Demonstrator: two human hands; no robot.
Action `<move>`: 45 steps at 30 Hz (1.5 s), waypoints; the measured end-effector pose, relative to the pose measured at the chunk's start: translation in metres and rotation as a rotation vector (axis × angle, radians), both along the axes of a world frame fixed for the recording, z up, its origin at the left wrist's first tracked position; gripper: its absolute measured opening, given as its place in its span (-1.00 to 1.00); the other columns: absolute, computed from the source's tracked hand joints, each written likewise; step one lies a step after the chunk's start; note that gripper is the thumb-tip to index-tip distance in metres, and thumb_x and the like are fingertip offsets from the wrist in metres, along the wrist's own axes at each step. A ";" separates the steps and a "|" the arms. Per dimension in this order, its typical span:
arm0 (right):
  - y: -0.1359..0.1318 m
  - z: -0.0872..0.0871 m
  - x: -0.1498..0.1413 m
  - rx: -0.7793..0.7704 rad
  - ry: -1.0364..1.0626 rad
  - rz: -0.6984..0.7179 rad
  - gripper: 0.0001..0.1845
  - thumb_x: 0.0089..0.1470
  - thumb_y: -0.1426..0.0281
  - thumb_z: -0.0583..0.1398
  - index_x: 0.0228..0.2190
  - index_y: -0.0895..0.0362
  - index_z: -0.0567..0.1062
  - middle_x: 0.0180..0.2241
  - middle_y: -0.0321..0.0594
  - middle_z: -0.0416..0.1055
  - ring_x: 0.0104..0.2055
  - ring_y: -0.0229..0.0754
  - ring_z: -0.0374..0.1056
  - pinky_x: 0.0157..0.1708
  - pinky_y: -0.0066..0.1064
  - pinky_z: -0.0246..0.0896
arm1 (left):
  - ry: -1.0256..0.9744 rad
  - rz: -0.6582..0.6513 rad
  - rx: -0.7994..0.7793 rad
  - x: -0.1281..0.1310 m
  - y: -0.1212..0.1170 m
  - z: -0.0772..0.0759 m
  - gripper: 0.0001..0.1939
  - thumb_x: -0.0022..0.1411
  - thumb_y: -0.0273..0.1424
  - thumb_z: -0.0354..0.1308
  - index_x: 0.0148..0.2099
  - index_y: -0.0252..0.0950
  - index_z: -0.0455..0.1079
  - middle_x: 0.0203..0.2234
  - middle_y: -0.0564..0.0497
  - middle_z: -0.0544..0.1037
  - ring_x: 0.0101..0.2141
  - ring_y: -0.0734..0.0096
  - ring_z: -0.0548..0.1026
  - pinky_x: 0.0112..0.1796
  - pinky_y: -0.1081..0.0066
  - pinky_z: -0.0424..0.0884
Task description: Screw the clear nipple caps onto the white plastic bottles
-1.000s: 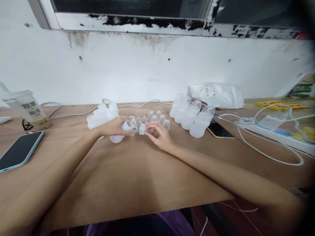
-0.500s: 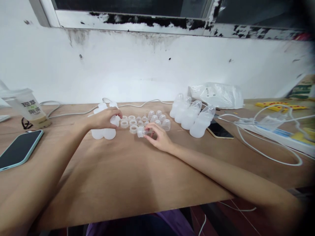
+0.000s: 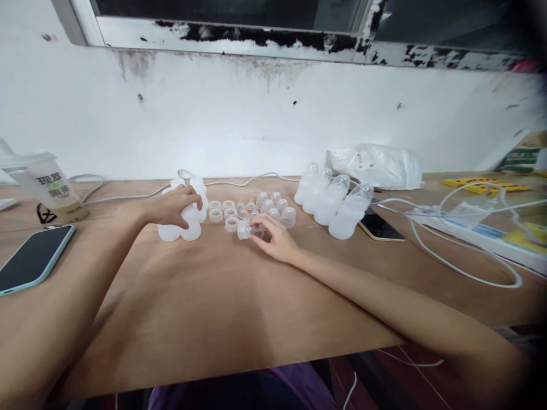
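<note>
My left hand [image 3: 177, 206] reaches over a group of frosted white baby bottles. Its thumb and fingers are apart around the upper part of the front right bottle [image 3: 191, 229], and I cannot tell whether they touch it. Low over the table, my right hand [image 3: 276, 236] pinches a clear bottle top with a collar ring [image 3: 244, 230], its ring end facing left. Between the hands lie several white collar rings [image 3: 216, 216], small clear nipples [image 3: 250, 205] and clear dome caps [image 3: 288, 216]. To the right stand several capped bottles [image 3: 344, 219].
A plastic bag [image 3: 376, 166] lies against the wall. At the right are a dark phone [image 3: 383, 226], a white power strip [image 3: 482, 230] and looping cables. A drink cup [image 3: 55, 191] and another phone [image 3: 34, 259] are at the left.
My left hand has shifted slightly left, from the back right bottle to the front right one. My right hand stays nearly still with the clear bottle top.
</note>
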State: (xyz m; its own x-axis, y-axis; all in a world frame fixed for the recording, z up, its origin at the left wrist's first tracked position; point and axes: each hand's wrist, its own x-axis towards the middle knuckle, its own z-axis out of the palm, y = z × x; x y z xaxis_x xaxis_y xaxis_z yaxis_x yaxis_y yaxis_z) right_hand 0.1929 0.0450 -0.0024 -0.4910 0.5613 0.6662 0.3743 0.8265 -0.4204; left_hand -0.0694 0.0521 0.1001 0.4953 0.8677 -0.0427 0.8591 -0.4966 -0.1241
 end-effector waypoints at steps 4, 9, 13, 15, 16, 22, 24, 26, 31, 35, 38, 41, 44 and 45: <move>0.000 0.000 0.000 -0.009 -0.013 -0.012 -0.81 -0.04 0.43 0.07 -0.28 0.11 0.26 -0.30 -0.18 0.24 -0.30 -0.26 0.20 -0.46 -0.46 0.22 | 0.014 -0.026 0.079 -0.002 0.005 -0.006 -0.58 -0.15 -0.29 0.11 -0.15 -0.21 0.22 -0.18 -0.04 0.20 -0.16 0.21 0.17 -0.18 0.30 0.16; 0.000 -0.001 0.000 -0.053 -0.068 -0.033 -0.74 -0.07 0.41 0.09 -0.25 0.11 0.22 -0.35 -0.21 0.25 -0.33 -0.26 0.21 -0.41 -0.43 0.22 | -0.005 -0.101 0.276 0.010 -0.002 -0.001 -0.57 -0.13 -0.21 0.13 -0.17 -0.22 0.23 -0.14 -0.06 0.20 -0.12 0.15 0.15 -0.14 0.21 0.12; 0.000 -0.002 -0.001 -0.137 -0.123 -0.005 -0.67 -0.09 0.39 0.10 -0.22 0.12 0.17 -0.39 -0.24 0.23 -0.42 -0.31 0.20 -0.46 -0.46 0.21 | -0.140 -0.261 0.309 0.047 -0.018 -0.013 -0.56 -0.02 -0.11 0.05 -0.15 -0.27 0.21 -0.16 -0.07 0.28 -0.13 0.19 0.22 -0.14 0.24 0.15; 0.000 -0.002 -0.002 -0.148 -0.145 0.003 -0.65 -0.11 0.40 0.10 -0.22 0.13 0.15 -0.40 -0.26 0.22 -0.43 -0.32 0.19 -0.43 -0.44 0.20 | -0.206 -0.260 0.264 0.068 -0.025 -0.034 -0.50 0.01 -0.07 0.01 -0.12 -0.35 0.19 -0.22 -0.12 0.33 -0.18 0.19 0.28 -0.19 0.27 0.20; 0.000 -0.002 -0.002 -0.151 -0.151 0.000 -0.65 -0.12 0.42 0.10 -0.23 0.13 0.15 -0.40 -0.26 0.22 -0.43 -0.32 0.19 -0.41 -0.43 0.19 | -0.244 -0.253 0.264 0.077 -0.027 -0.047 -0.47 0.00 -0.06 0.01 -0.11 -0.38 0.18 -0.23 -0.14 0.34 -0.20 0.18 0.29 -0.20 0.26 0.21; 0.001 0.000 -0.003 -0.221 -0.121 -0.002 -0.73 -0.10 0.46 0.05 -0.27 0.13 0.14 -0.40 -0.28 0.23 -0.47 -0.35 0.18 -0.42 -0.45 0.14 | -0.482 -0.229 0.310 0.094 -0.026 -0.102 -0.68 0.12 -0.27 -0.04 -0.11 -0.35 0.17 -0.30 -0.07 0.38 -0.25 0.30 0.32 -0.23 0.32 0.23; 0.001 -0.001 -0.005 -0.211 -0.119 -0.001 -0.75 -0.10 0.48 0.04 -0.29 0.13 0.15 -0.43 -0.31 0.22 -0.49 -0.36 0.16 -0.43 -0.47 0.12 | -0.466 -0.229 0.356 0.092 -0.024 -0.103 -0.72 0.12 -0.26 -0.03 -0.18 -0.35 0.21 -0.34 -0.07 0.39 -0.26 0.28 0.32 -0.23 0.31 0.21; 0.002 -0.002 -0.006 -0.193 -0.123 -0.015 -0.76 -0.12 0.51 0.02 -0.30 0.13 0.15 -0.47 -0.33 0.21 -0.52 -0.37 0.14 -0.45 -0.48 0.10 | -0.450 -0.232 0.394 0.090 -0.023 -0.100 -0.70 0.11 -0.22 -0.03 -0.22 -0.36 0.22 -0.35 -0.07 0.39 -0.27 0.29 0.32 -0.25 0.31 0.21; -0.004 -0.004 -0.012 -0.049 -0.148 -0.090 -0.83 -0.14 0.56 -0.02 -0.39 0.14 0.20 -0.44 -0.27 0.21 -0.39 -0.29 0.16 -0.35 -0.45 0.09 | -0.355 -0.230 0.529 0.089 -0.025 -0.100 -0.74 0.10 -0.22 -0.04 -0.29 -0.33 0.23 -0.40 -0.04 0.43 -0.26 0.25 0.32 -0.29 0.29 0.18; -0.009 -0.004 -0.015 0.000 -0.132 -0.111 -0.85 -0.13 0.56 -0.03 -0.42 0.14 0.18 -0.44 -0.26 0.19 -0.38 -0.28 0.16 -0.33 -0.44 0.11 | -0.325 -0.228 0.597 0.091 -0.027 -0.102 -0.77 0.07 -0.25 -0.02 -0.32 -0.32 0.23 -0.43 -0.02 0.43 -0.32 0.28 0.34 -0.33 0.32 0.19; -0.007 -0.004 -0.009 0.011 -0.033 -0.185 -0.87 -0.09 0.55 -0.04 -0.41 0.13 0.16 -0.45 -0.27 0.17 -0.42 -0.30 0.16 -0.39 -0.47 0.13 | -0.356 -0.172 0.580 0.089 -0.028 -0.102 -0.75 0.04 -0.21 -0.01 -0.37 -0.33 0.23 -0.47 -0.02 0.41 -0.39 0.34 0.35 -0.35 0.36 0.22; 0.000 -0.005 0.002 0.005 0.067 -0.331 -0.89 -0.04 0.52 -0.06 -0.37 0.14 0.15 -0.40 -0.23 0.16 -0.46 -0.31 0.15 -0.43 -0.48 0.15 | -0.349 -0.070 0.530 0.081 -0.028 -0.102 -0.73 0.03 -0.20 0.01 -0.37 -0.33 0.23 -0.47 -0.02 0.41 -0.39 0.34 0.36 -0.36 0.39 0.24; 0.006 -0.007 0.009 -0.006 -0.106 -0.349 -0.87 -0.04 0.49 -0.03 -0.35 0.14 0.22 -0.30 -0.19 0.15 -0.44 -0.32 0.18 -0.36 -0.44 0.17 | -0.266 0.066 0.507 0.073 -0.028 -0.103 -0.73 0.06 -0.22 -0.04 -0.29 -0.32 0.25 -0.40 -0.05 0.42 -0.32 0.26 0.36 -0.36 0.35 0.25; 0.007 -0.009 0.010 -0.012 -0.193 -0.348 -0.85 -0.05 0.49 -0.02 -0.34 0.14 0.24 -0.27 -0.18 0.14 -0.44 -0.32 0.18 -0.34 -0.43 0.17 | -0.240 0.114 0.497 0.072 -0.028 -0.103 -0.72 0.08 -0.22 -0.06 -0.25 -0.32 0.25 -0.37 -0.07 0.42 -0.29 0.23 0.36 -0.37 0.34 0.26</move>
